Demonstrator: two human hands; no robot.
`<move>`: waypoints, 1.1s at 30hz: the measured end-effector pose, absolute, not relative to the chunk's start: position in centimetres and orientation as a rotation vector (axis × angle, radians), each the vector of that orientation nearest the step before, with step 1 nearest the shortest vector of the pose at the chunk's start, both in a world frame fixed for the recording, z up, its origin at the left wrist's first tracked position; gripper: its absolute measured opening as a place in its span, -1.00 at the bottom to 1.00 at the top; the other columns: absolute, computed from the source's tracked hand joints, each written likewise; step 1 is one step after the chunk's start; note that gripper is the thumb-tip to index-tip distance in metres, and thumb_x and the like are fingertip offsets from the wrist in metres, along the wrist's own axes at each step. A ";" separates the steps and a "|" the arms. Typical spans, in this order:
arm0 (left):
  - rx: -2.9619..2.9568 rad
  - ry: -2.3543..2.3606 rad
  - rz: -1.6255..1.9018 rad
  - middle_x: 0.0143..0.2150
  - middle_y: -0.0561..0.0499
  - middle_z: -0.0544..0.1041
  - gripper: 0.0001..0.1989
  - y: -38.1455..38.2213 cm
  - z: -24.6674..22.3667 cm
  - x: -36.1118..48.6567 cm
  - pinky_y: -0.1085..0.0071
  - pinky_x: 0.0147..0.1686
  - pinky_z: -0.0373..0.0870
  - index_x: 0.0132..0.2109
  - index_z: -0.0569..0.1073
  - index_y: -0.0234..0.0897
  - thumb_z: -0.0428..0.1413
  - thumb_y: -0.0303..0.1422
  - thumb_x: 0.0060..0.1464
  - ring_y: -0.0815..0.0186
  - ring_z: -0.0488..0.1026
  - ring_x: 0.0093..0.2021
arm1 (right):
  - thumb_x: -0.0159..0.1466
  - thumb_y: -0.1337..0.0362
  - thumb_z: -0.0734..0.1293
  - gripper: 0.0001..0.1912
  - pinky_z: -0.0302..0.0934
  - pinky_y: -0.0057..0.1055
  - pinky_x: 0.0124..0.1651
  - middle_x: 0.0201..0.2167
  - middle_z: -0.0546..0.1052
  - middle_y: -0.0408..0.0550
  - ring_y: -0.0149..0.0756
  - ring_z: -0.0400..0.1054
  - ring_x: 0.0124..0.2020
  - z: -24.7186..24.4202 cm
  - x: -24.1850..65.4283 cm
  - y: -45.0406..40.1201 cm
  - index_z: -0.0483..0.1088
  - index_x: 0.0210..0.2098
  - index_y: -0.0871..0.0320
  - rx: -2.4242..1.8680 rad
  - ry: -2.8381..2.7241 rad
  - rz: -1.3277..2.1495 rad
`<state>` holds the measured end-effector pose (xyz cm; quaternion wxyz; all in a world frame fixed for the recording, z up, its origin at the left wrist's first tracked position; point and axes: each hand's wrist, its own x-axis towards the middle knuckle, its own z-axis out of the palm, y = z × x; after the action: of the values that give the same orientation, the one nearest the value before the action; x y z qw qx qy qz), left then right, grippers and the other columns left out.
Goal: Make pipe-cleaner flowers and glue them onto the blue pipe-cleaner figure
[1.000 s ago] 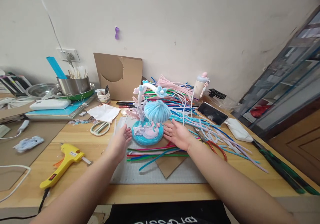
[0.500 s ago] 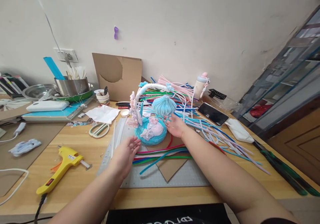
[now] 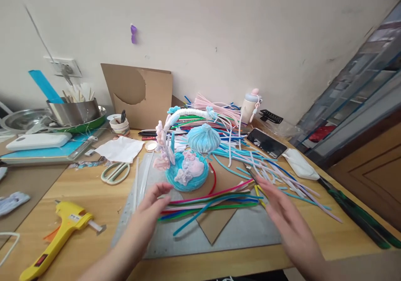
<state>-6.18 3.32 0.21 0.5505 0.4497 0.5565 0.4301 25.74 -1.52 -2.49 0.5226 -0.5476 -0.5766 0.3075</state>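
A fuzzy lamp-like craft stands at mid-table: a round blue base (image 3: 187, 180) with pink and lilac shapes on it, a white arch (image 3: 191, 112) and a light-blue pleated shade (image 3: 204, 139). My left hand (image 3: 153, 201) is just in front of the base, fingers apart and slightly curled, holding nothing. Colored pipe cleaners (image 3: 213, 201) lie between my hands on the cardboard and grey mat. My right hand (image 3: 278, 203) is at their right ends with its fingers extended, beside yellow-handled pliers (image 3: 259, 191) that it partly covers; no grip on them shows.
At the left front lies a yellow glue gun (image 3: 59, 235), with scissors (image 3: 115, 173) and a white tissue (image 3: 120, 149) behind it. More pipe cleaners (image 3: 266, 164) spread to the right, near a phone (image 3: 266, 143) and a bottle (image 3: 251, 107). Cardboard (image 3: 138, 93) leans on the wall.
My right hand has moved away from the shade, to the right and toward me. My left hand has drawn slightly back from the base. The view has shifted to the right.
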 end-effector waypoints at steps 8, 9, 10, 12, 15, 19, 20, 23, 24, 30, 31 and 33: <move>1.538 1.160 0.698 -0.15 -0.05 0.47 -0.79 3.4 0.6 -6.3 0.22 -0.11 0.28 -0.17 0.42 -0.22 0.03 -0.28 0.04 0.15 0.39 -0.14 | 0.29 0.25 0.15 -0.34 -0.29 0.31 0.28 0.36 -0.01 -0.06 0.11 -0.11 0.34 -9.4 28.3 -4.3 -0.12 0.35 -0.02 -1.581 -1.734 -0.213; 1.579 1.157 0.674 -0.17 -0.06 0.47 -0.81 3.6 0.4 -6.2 0.24 -0.14 0.29 -0.19 0.42 -0.23 0.02 -0.30 0.05 0.16 0.40 -0.17 | 0.29 0.25 0.15 -0.34 -0.27 0.30 0.27 0.36 0.00 -0.04 0.11 -0.10 0.33 -9.4 28.2 -4.1 -0.11 0.35 0.00 -1.590 -1.733 -0.211; 1.611 1.158 0.654 -0.20 -0.07 0.47 -0.82 3.8 0.0 -6.1 0.25 -0.18 0.31 -0.21 0.42 -0.24 0.01 -0.31 0.06 0.18 0.40 -0.20 | 0.29 0.24 0.15 -0.35 -0.25 0.30 0.26 0.35 0.01 -0.01 0.12 -0.09 0.33 -9.2 28.1 -4.0 -0.10 0.34 0.02 -1.599 -1.736 -0.207; 1.665 1.173 0.649 -0.25 -0.06 0.45 -0.84 4.1 -0.9 -6.1 0.28 -0.23 0.32 -0.24 0.41 -0.26 -0.02 -0.33 0.09 0.20 0.39 -0.24 | 0.29 0.22 0.15 -0.38 -0.18 0.29 0.25 0.34 0.03 0.03 0.14 -0.08 0.32 -8.9 28.0 -3.8 -0.05 0.32 0.03 -1.615 -1.744 -0.199; 1.786 1.186 0.658 -0.28 -0.06 0.44 -0.85 4.2 -2.0 -6.3 0.29 -0.23 0.34 -0.24 0.39 -0.26 -0.04 -0.33 0.16 0.22 0.40 -0.25 | 0.28 0.20 0.16 -0.43 -0.07 0.25 0.22 0.32 0.06 0.07 0.12 -0.06 0.32 -8.8 28.0 -3.7 0.03 0.27 0.04 -1.610 -1.752 -0.175; 2.050 1.188 0.589 -0.31 -0.03 0.44 -0.87 3.4 -2.3 -6.5 0.28 -0.25 0.34 -0.21 0.40 -0.24 0.01 -0.30 0.18 0.22 0.39 -0.27 | 0.29 0.21 0.16 -0.48 -0.05 0.24 0.23 0.30 0.10 0.12 0.10 -0.04 0.31 -8.7 28.0 -3.7 0.08 0.23 0.10 -1.607 -1.742 -0.171; 2.117 1.182 0.562 -0.31 -0.03 0.44 -0.87 3.1 -2.2 -6.5 0.27 -0.26 0.34 -0.19 0.40 -0.24 0.03 -0.30 0.17 0.21 0.39 -0.27 | 0.29 0.22 0.16 -0.49 -0.05 0.23 0.23 0.29 0.11 0.13 0.09 -0.04 0.31 -8.7 27.9 -3.6 0.10 0.22 0.11 -1.608 -1.739 -0.171; 2.299 1.160 0.469 -0.27 -0.05 0.46 -0.80 2.3 -2.0 -6.1 0.21 -0.26 0.36 -0.14 0.41 -0.23 0.13 -0.26 0.10 0.16 0.39 -0.24 | 0.29 0.23 0.16 -0.52 -0.03 0.25 0.21 0.28 0.13 0.17 0.09 -0.01 0.30 -8.2 27.8 -3.4 0.12 0.19 0.14 -1.603 -1.741 -0.158; 2.354 1.157 0.434 -0.26 -0.05 0.47 -0.81 2.1 -2.1 -5.9 0.19 -0.25 0.36 -0.15 0.42 -0.23 0.13 -0.27 0.10 0.14 0.40 -0.23 | 0.29 0.23 0.16 -0.53 -0.01 0.25 0.19 0.27 0.14 0.18 0.10 0.00 0.29 -8.1 27.8 -3.5 0.13 0.19 0.16 -1.596 -1.735 -0.155; 2.456 1.211 0.389 -0.30 -0.02 0.49 -0.81 1.9 -2.4 -5.3 0.23 -0.22 0.38 -0.31 0.44 -0.22 -0.04 -0.43 0.20 0.18 0.43 -0.22 | 0.17 0.42 0.29 -0.56 0.21 -0.07 0.14 0.03 0.41 0.07 -0.07 0.30 0.09 -11.0 28.0 -8.7 0.32 0.05 0.08 -1.307 -1.852 -0.356; 2.437 1.230 0.397 -0.29 -0.02 0.49 -0.84 1.9 -2.4 -5.3 0.25 -0.22 0.39 -0.30 0.44 -0.22 -0.02 -0.43 0.19 0.19 0.43 -0.23 | 0.16 0.43 0.30 -0.58 0.28 -0.20 0.10 -0.04 0.46 -0.01 -0.15 0.37 0.00 -12.2 28.1 -10.0 0.36 0.01 0.04 -1.188 -1.993 -0.362; 2.402 1.258 0.406 -0.26 -0.03 0.50 -0.91 1.8 -2.4 -5.3 0.26 -0.23 0.40 -0.26 0.45 -0.23 0.04 -0.42 0.15 0.20 0.44 -0.22 | 0.19 0.41 0.24 -0.64 0.42 -0.39 -0.09 -0.19 0.54 -0.13 -0.26 0.47 -0.20 -14.8 28.4 -11.9 0.43 -0.07 -0.05 -1.022 -2.213 -0.261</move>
<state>-5.28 1.84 -2.45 0.1985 0.8587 0.4497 0.1451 28.44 -11.94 -14.78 0.3382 -0.3924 -0.8495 -0.1002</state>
